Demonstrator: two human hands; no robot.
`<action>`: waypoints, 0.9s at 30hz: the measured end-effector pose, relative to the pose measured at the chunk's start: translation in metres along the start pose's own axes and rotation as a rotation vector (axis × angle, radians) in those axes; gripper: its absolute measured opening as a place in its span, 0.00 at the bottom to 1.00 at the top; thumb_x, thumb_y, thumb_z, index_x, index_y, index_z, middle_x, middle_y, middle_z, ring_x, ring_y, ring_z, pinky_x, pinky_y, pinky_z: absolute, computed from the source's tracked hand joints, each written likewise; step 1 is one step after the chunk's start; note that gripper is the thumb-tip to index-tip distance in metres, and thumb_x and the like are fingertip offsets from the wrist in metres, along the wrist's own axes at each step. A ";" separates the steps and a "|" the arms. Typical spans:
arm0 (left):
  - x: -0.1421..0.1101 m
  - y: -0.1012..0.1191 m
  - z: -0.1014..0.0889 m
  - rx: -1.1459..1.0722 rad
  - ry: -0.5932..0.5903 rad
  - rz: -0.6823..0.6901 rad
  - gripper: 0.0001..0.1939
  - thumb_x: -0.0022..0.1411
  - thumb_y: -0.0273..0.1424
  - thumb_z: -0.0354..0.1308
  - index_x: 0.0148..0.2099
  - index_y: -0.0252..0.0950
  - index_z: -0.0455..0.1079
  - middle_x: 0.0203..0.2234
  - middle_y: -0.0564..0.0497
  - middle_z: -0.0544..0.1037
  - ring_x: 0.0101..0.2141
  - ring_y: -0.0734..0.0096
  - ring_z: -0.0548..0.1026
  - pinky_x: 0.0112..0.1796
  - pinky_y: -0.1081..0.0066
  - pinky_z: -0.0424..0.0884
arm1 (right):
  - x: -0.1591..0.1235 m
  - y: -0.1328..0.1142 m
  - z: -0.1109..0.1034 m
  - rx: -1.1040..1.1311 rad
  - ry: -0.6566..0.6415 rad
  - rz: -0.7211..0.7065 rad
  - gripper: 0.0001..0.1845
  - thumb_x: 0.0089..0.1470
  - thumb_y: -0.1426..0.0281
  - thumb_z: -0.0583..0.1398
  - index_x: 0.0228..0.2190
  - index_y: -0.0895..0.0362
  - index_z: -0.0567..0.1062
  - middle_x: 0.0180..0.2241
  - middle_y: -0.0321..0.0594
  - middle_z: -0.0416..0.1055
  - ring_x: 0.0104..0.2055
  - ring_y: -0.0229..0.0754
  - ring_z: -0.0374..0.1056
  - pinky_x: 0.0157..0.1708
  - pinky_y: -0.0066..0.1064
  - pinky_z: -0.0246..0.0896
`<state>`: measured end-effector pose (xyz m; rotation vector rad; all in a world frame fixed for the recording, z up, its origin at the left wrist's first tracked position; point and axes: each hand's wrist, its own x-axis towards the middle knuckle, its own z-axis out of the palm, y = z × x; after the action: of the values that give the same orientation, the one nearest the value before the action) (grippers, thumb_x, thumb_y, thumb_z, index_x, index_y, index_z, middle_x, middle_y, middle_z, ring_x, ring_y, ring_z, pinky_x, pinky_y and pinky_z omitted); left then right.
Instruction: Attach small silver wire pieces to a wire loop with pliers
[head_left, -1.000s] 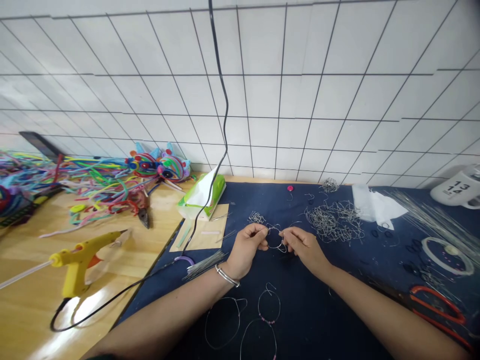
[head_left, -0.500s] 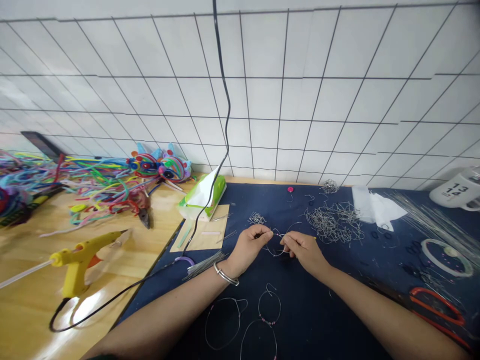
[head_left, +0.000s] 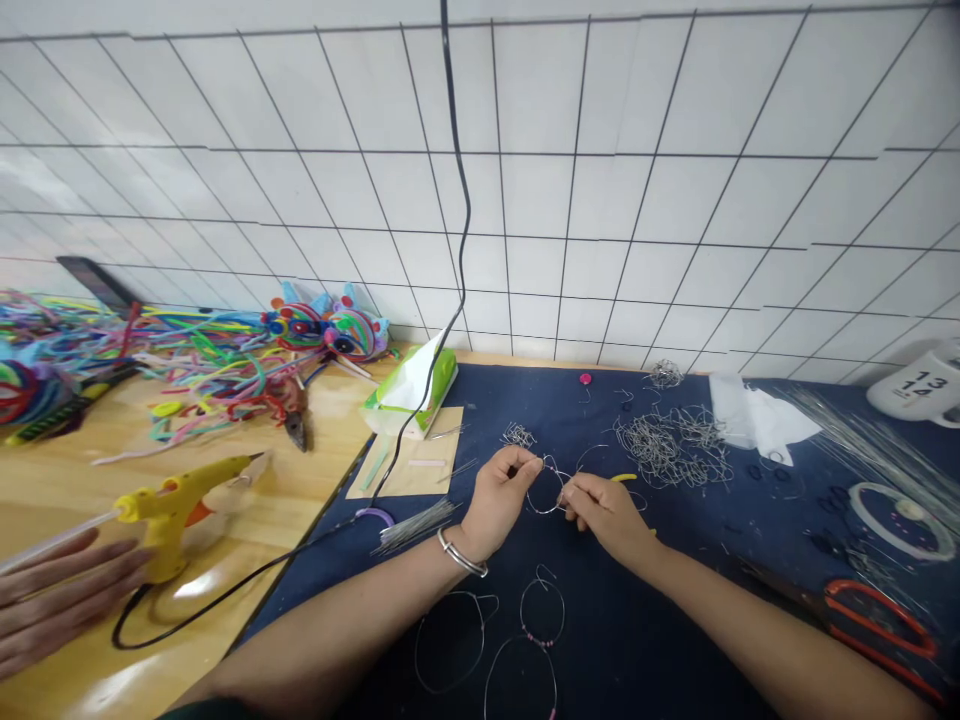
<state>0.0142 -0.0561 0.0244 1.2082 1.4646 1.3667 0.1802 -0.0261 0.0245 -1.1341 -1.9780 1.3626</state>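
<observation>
A thin silvery wire ring (head_left: pixel 545 511) hangs over the dark blue mat, held from both sides. My left hand (head_left: pixel 504 495) pinches its upper left part between thumb and fingertips. On the other side my right hand (head_left: pixel 604 513) has its fingers closed on the wire; a yellow-handled tool (head_left: pixel 624 478) shows just behind this hand, and I cannot tell whether the palm holds it. Nearer to me lie a small wire ring with pink beads (head_left: pixel 541 612), a larger wire loop (head_left: pixel 450 642) and another beaded ring (head_left: pixel 519 678).
Another person's hand (head_left: pixel 71 600) is beside the yellow glue gun (head_left: pixel 166 515) at left. Pipe cleaners (head_left: pixel 202 360), pliers (head_left: pixel 295 425) and a tissue pack (head_left: pixel 412 390) stand behind. Tangled wire hooks (head_left: pixel 671 445), red-handled scissors (head_left: pixel 881 620) and a white mug (head_left: pixel 919 385) are at right.
The other person's hand has come in from the left beside the glue gun. More of the yellow-handled tool shows behind my right hand. The whole view has shifted slightly; both my hands keep their hold.
</observation>
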 end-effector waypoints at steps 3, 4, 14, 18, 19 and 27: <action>0.001 -0.001 0.000 -0.008 -0.001 -0.006 0.12 0.55 0.37 0.53 0.28 0.33 0.65 0.17 0.57 0.62 0.20 0.79 0.59 0.23 0.77 0.57 | 0.000 -0.002 0.000 0.016 -0.005 0.022 0.16 0.55 0.63 0.48 0.28 0.57 0.70 0.23 0.34 0.66 0.22 0.32 0.61 0.23 0.23 0.56; 0.001 -0.001 0.001 -0.016 0.002 -0.007 0.12 0.55 0.38 0.53 0.28 0.33 0.65 0.17 0.57 0.62 0.20 0.79 0.59 0.23 0.77 0.57 | 0.001 -0.003 -0.001 0.019 -0.005 0.024 0.16 0.55 0.62 0.48 0.28 0.57 0.70 0.23 0.34 0.66 0.21 0.32 0.61 0.23 0.23 0.56; 0.000 -0.001 0.000 -0.024 0.086 0.010 0.11 0.54 0.37 0.54 0.29 0.34 0.65 0.17 0.56 0.65 0.19 0.79 0.61 0.22 0.77 0.58 | -0.001 -0.006 -0.002 0.027 0.060 0.010 0.16 0.55 0.63 0.48 0.25 0.58 0.69 0.21 0.33 0.65 0.22 0.32 0.61 0.24 0.24 0.56; 0.000 -0.004 0.001 -0.082 0.071 -0.007 0.11 0.56 0.38 0.53 0.31 0.35 0.63 0.17 0.58 0.62 0.18 0.81 0.60 0.20 0.78 0.57 | -0.002 -0.004 0.002 0.101 0.039 0.033 0.15 0.55 0.63 0.48 0.26 0.58 0.69 0.21 0.33 0.64 0.20 0.31 0.60 0.22 0.23 0.55; 0.001 -0.005 0.002 -0.107 0.064 -0.018 0.11 0.56 0.38 0.53 0.31 0.35 0.63 0.17 0.58 0.61 0.17 0.81 0.59 0.19 0.78 0.57 | -0.002 -0.004 0.003 0.115 0.022 0.036 0.15 0.55 0.63 0.48 0.27 0.58 0.69 0.21 0.33 0.64 0.20 0.31 0.60 0.21 0.23 0.55; 0.009 -0.005 0.000 -0.259 -0.117 -0.128 0.14 0.56 0.41 0.51 0.32 0.34 0.63 0.18 0.57 0.61 0.17 0.82 0.57 0.18 0.80 0.54 | 0.000 -0.002 -0.001 0.099 0.041 0.035 0.15 0.55 0.63 0.49 0.26 0.58 0.69 0.21 0.33 0.64 0.21 0.31 0.60 0.22 0.22 0.54</action>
<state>0.0111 -0.0475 0.0197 0.9948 1.2191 1.3290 0.1802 -0.0257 0.0270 -1.1468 -1.8490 1.4269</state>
